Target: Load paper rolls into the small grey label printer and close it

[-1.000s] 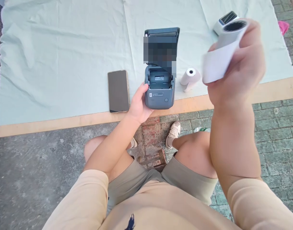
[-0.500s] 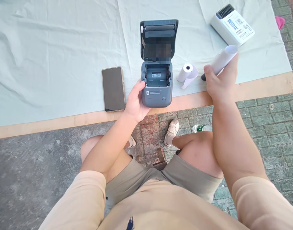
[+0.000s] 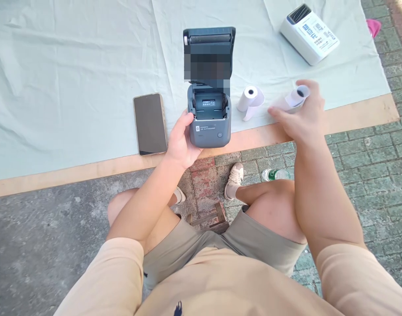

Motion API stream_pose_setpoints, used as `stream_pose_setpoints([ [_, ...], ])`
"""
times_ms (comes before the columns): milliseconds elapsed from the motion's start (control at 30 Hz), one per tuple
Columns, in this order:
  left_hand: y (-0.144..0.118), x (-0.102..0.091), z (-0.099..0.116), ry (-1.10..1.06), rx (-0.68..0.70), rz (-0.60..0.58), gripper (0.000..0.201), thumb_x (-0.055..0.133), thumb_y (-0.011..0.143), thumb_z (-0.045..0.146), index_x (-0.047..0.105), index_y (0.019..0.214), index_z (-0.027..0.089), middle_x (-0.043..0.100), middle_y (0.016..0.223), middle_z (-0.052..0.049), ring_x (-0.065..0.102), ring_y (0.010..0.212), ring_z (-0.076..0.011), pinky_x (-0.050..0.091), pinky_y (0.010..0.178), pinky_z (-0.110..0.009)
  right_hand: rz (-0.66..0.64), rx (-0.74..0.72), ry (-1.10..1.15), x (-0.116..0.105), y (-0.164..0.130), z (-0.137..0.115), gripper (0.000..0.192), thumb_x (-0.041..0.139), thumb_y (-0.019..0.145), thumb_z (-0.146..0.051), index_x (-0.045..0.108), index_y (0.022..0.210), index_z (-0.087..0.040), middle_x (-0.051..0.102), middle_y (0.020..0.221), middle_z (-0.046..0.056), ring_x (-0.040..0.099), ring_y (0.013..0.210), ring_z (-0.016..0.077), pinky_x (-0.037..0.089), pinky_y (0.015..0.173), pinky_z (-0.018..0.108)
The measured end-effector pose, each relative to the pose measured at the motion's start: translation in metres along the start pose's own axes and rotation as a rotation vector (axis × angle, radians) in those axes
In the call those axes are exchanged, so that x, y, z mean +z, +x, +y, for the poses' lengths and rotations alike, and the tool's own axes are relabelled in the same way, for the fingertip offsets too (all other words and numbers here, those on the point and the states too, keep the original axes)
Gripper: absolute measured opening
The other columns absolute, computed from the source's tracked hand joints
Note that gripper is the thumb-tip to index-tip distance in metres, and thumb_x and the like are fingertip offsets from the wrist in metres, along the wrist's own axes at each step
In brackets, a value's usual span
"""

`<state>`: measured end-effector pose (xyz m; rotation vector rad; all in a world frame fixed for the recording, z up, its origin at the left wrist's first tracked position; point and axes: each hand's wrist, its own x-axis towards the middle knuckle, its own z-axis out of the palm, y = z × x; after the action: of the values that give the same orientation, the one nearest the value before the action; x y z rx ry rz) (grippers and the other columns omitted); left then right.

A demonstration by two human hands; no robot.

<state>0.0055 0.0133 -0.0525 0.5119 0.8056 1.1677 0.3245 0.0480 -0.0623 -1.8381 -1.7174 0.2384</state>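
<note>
My left hand (image 3: 184,140) is wrapped round the lower left side of a dark grey label printer (image 3: 210,131), its thumb on the front edge. The printer's lid (image 3: 210,37) stands raised, showing the paper bay inside. To the right, my right hand (image 3: 304,109) is spread around a white paper roll (image 3: 291,102), thumb on the near side and fingers on the far side. That roll is blurred, with its dark core facing right. Between printer and right hand stands a smaller paper roll (image 3: 246,100), a loose tail of paper curling off it.
A smartphone (image 3: 150,124) lies left of the printer. At the back right sits a white box (image 3: 311,35) with printed labels. A pale cloth (image 3: 89,79) covers the table, whose wooden edge (image 3: 89,170) faces me. A plastic bottle (image 3: 275,174) lies on the paving below.
My right hand has come down and its fingers have spread; the paper roll has tipped lower and turned its core right. My left hand still holds the printer. The view has shifted slightly.
</note>
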Motion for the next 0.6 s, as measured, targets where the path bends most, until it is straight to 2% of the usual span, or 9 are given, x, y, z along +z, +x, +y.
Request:
stream_pose_setpoints([
  [67, 0.0, 0.001, 0.0, 0.012, 0.004, -0.004, 0.038, 0.076, 0.087, 0.056, 0.072, 0.112, 0.027, 0.083, 0.126, -0.007, 0.073, 0.139, -0.0351, 0.067, 0.103, -0.047, 0.174, -0.053, 0.078, -0.005, -0.003, -0.011, 0.087, 0.082, 0.076, -0.028, 0.043, 0.153, -0.035, 0.058, 0.157, 0.018, 0.051, 0.15, 0.043, 0.041, 0.118, 0.064],
  [100, 0.0, 0.001, 0.001, 0.017, 0.003, -0.005, 0.039, 0.077, 0.087, 0.056, 0.072, 0.112, 0.027, 0.083, 0.127, -0.007, 0.072, 0.14, -0.0357, 0.066, 0.104, -0.048, 0.212, -0.118, 0.114, -0.007, -0.004, -0.018, 0.086, 0.081, 0.076, -0.027, 0.044, 0.154, -0.037, 0.056, 0.159, 0.016, 0.05, 0.152, 0.0407, 0.041, 0.119, 0.059],
  [167, 0.0, 0.001, 0.001, 0.025, 0.001, -0.008, 0.039, 0.077, 0.087, 0.057, 0.072, 0.112, 0.027, 0.083, 0.129, -0.007, 0.071, 0.142, -0.0364, 0.066, 0.104, -0.047, 0.155, -0.215, 0.121, -0.008, -0.005, -0.027, 0.065, 0.073, 0.085, -0.031, 0.053, 0.147, -0.037, 0.059, 0.158, 0.014, 0.051, 0.151, 0.0386, 0.041, 0.118, 0.057],
  [233, 0.001, 0.001, 0.0, 0.024, 0.006, -0.011, 0.038, 0.076, 0.087, 0.056, 0.073, 0.111, 0.027, 0.083, 0.131, -0.007, 0.071, 0.143, -0.0359, 0.067, 0.102, -0.046, 0.046, -0.182, 0.097, -0.007, -0.005, -0.03, 0.042, 0.066, 0.093, -0.037, 0.063, 0.134, -0.035, 0.066, 0.15, 0.016, 0.057, 0.143, 0.0385, 0.041, 0.116, 0.058],
  [300, 0.001, 0.001, 0.0, 0.015, 0.012, -0.011, 0.038, 0.077, 0.087, 0.056, 0.074, 0.111, 0.026, 0.083, 0.13, -0.007, 0.072, 0.141, -0.0351, 0.067, 0.101, -0.044, 0.0, -0.149, 0.102, -0.004, -0.004, -0.027, 0.035, 0.062, 0.097, -0.043, 0.068, 0.13, -0.032, 0.067, 0.147, 0.019, 0.06, 0.139, 0.0386, 0.041, 0.115, 0.06],
  [367, 0.002, 0.001, 0.0, 0.005, 0.014, -0.009, 0.04, 0.078, 0.086, 0.056, 0.074, 0.111, 0.026, 0.084, 0.128, -0.006, 0.073, 0.138, -0.0344, 0.067, 0.1, -0.043, 0.07, -0.183, 0.095, -0.004, -0.004, -0.024, 0.045, 0.061, 0.098, -0.055, 0.067, 0.134, -0.029, 0.062, 0.152, 0.022, 0.058, 0.143, 0.0407, 0.043, 0.113, 0.061],
  [433, 0.001, 0.002, 0.0, 0.005, 0.015, -0.009, 0.041, 0.078, 0.085, 0.056, 0.074, 0.112, 0.025, 0.083, 0.128, -0.007, 0.073, 0.137, -0.0345, 0.067, 0.099, -0.043, 0.208, -0.239, 0.032, -0.008, -0.005, -0.027, 0.059, 0.053, 0.1, -0.071, 0.064, 0.139, -0.028, 0.058, 0.152, 0.022, 0.057, 0.144, 0.0424, 0.045, 0.11, 0.064],
  [533, 0.0, 0.005, 0.0, 0.016, 0.029, -0.016, 0.04, 0.079, 0.085, 0.056, 0.074, 0.11, 0.025, 0.083, 0.127, -0.007, 0.072, 0.138, -0.0347, 0.067, 0.099, -0.042, 0.342, -0.3, -0.089, -0.012, -0.01, -0.053, 0.063, 0.039, 0.104, -0.079, 0.062, 0.129, -0.027, 0.064, 0.123, 0.014, 0.066, 0.124, 0.0401, 0.045, 0.111, 0.069],
  [600, 0.0, 0.006, 0.001, 0.019, 0.039, -0.02, 0.038, 0.078, 0.086, 0.056, 0.074, 0.108, 0.025, 0.083, 0.125, -0.007, 0.072, 0.137, -0.0346, 0.066, 0.1, -0.042, 0.279, -0.292, -0.134, -0.009, -0.013, -0.078, 0.052, 0.051, 0.103, -0.072, 0.062, 0.121, -0.025, 0.065, 0.111, 0.013, 0.067, 0.113, 0.0387, 0.044, 0.111, 0.07],
])
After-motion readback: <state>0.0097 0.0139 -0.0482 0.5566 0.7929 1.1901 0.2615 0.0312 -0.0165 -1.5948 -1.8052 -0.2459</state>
